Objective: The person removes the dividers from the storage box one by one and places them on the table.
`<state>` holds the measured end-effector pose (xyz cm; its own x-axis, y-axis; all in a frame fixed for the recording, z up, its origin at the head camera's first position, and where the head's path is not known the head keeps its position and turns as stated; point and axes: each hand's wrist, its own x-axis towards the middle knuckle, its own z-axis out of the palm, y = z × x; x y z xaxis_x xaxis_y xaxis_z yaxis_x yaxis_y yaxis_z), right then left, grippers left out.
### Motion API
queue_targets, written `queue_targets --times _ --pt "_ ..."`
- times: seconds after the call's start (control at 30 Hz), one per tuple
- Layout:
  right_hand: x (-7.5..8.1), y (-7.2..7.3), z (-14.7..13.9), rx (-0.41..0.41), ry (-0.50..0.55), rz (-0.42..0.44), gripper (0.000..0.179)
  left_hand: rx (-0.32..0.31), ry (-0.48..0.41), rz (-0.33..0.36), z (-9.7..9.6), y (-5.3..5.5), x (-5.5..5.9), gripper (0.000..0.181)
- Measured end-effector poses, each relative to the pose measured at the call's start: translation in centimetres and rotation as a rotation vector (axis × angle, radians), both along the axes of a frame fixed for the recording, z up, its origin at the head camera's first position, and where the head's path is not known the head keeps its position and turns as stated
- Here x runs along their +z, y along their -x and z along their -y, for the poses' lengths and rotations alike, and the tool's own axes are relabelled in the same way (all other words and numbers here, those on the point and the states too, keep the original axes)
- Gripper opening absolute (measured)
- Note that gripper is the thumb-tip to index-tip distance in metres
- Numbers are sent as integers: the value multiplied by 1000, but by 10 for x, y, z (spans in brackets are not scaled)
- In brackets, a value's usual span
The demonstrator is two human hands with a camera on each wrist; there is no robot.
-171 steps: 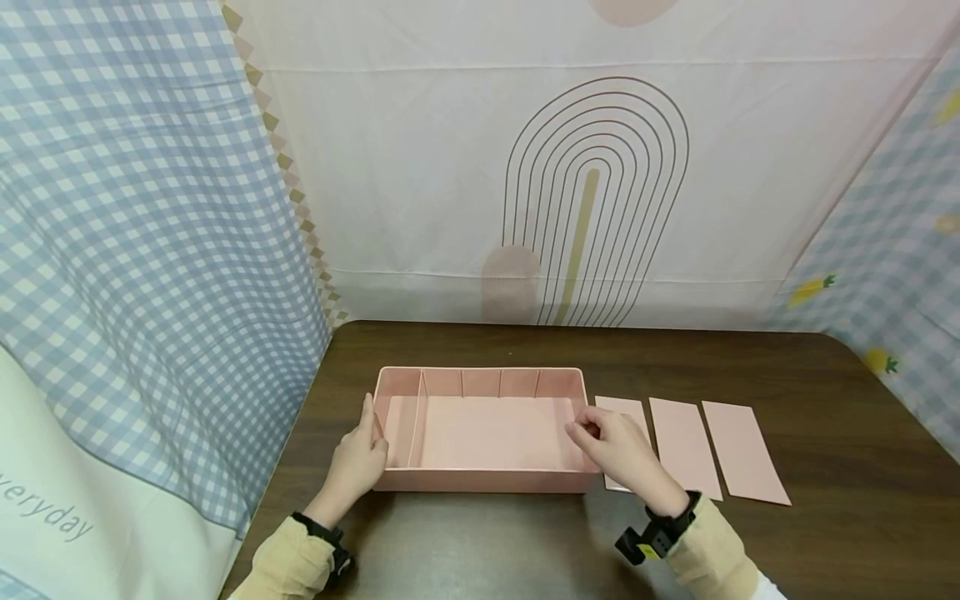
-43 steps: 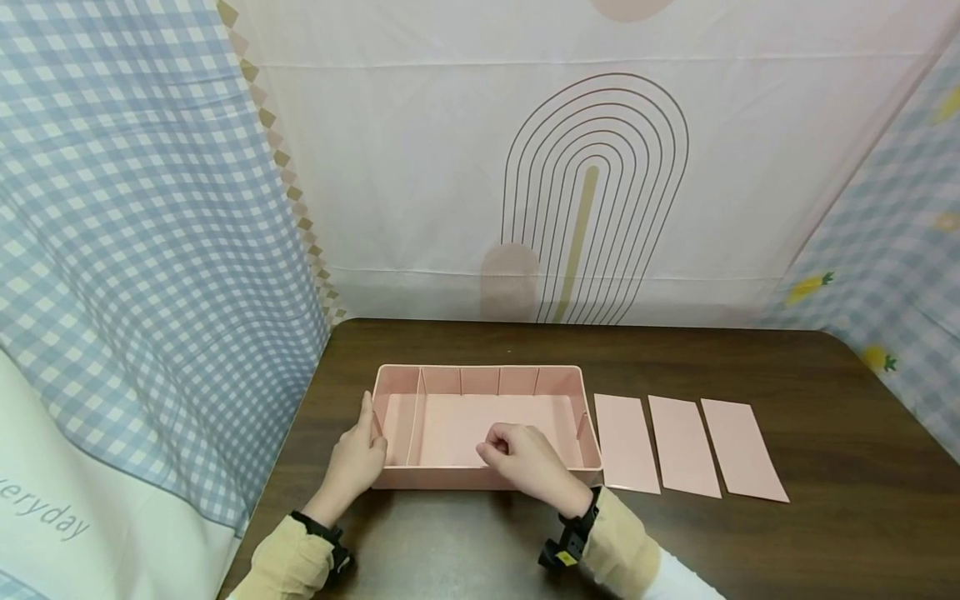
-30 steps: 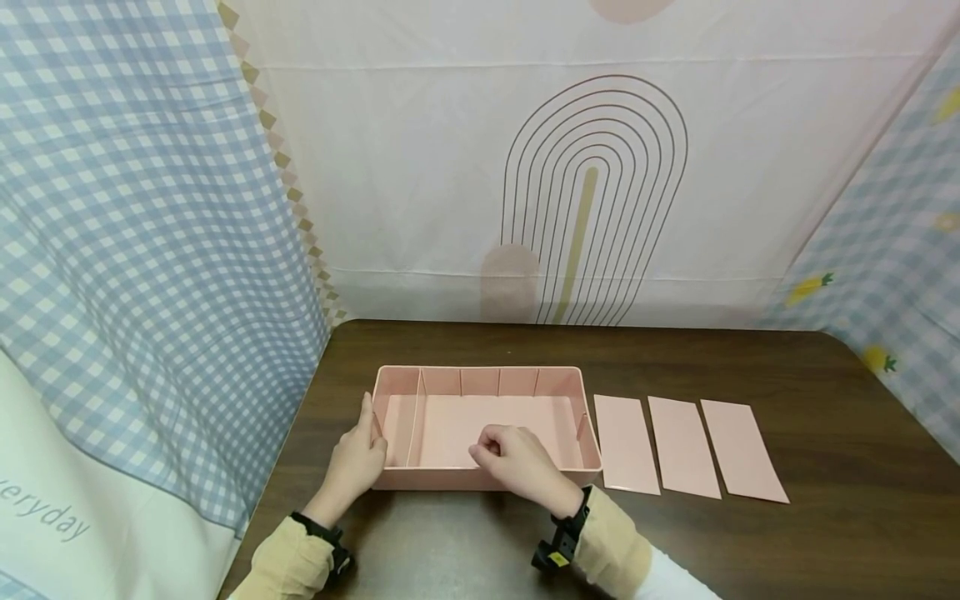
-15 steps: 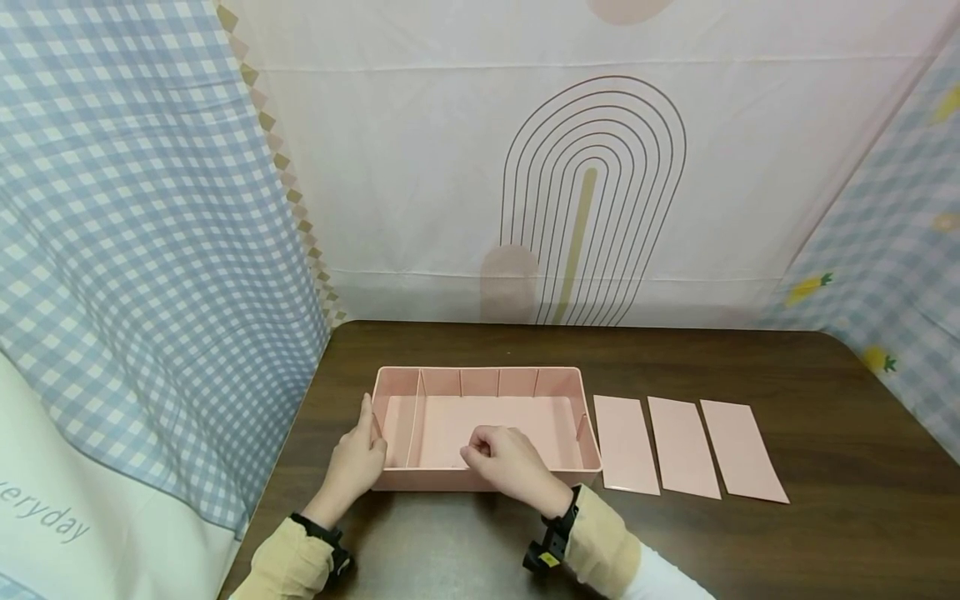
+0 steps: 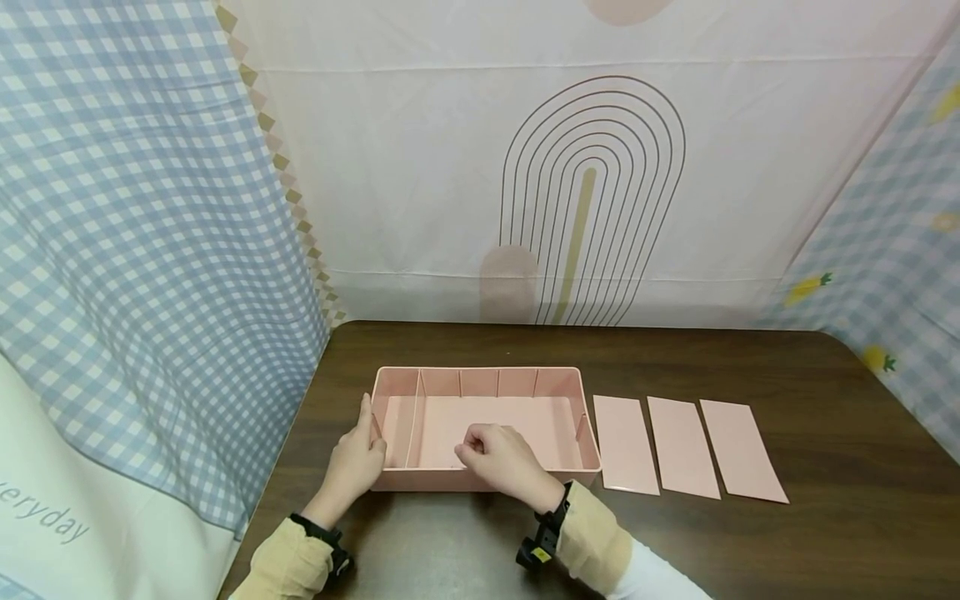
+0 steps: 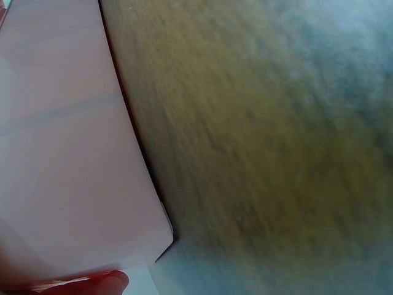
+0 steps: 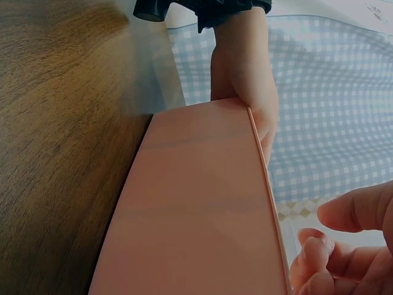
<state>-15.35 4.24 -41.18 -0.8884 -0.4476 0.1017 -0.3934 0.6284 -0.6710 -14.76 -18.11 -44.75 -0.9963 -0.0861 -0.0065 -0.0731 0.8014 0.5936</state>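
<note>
A shallow pink box (image 5: 487, 480) stands on the dark wooden table, with one upright divider (image 5: 413, 429) across its left end. My left hand (image 5: 352, 460) rests against the box's left end, index finger straight along that side. The right wrist view shows this left hand (image 7: 245, 67) at the far end of the box's long wall (image 7: 196, 209). My right hand (image 5: 504, 460) hovers over the front rim near the middle, fingers loosely curled and the thumb apart from them, with nothing visible between them. Only a fingertip (image 6: 101, 286) of the left hand shows in the left wrist view.
Three flat pink panels (image 5: 626, 446) lie in a row on the table (image 5: 825, 417), right of the box. Ribs mark the box's inner back wall. A blue checked cloth (image 5: 150, 208) hangs at the left, and a white printed cloth (image 5: 397, 183) behind the table.
My right hand has moved left from the box's right end to above the middle of its front rim, drifting slowly in the last second. The left hand and the box have stayed in place.
</note>
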Motion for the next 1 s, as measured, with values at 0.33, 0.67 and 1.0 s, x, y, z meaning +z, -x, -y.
queue_targets --times 0.33,0.67,1.0 --pt "-4 2 9 -14 -35 -6 22 5 4 -21 -1 0 1 70" --pt "-7 3 17 -35 -32 -9 20 0 1 -23 0 -1 0 71" --pt "-7 4 21 -44 -34 -23 18 -6 -5 -7 0 1 -1 71"
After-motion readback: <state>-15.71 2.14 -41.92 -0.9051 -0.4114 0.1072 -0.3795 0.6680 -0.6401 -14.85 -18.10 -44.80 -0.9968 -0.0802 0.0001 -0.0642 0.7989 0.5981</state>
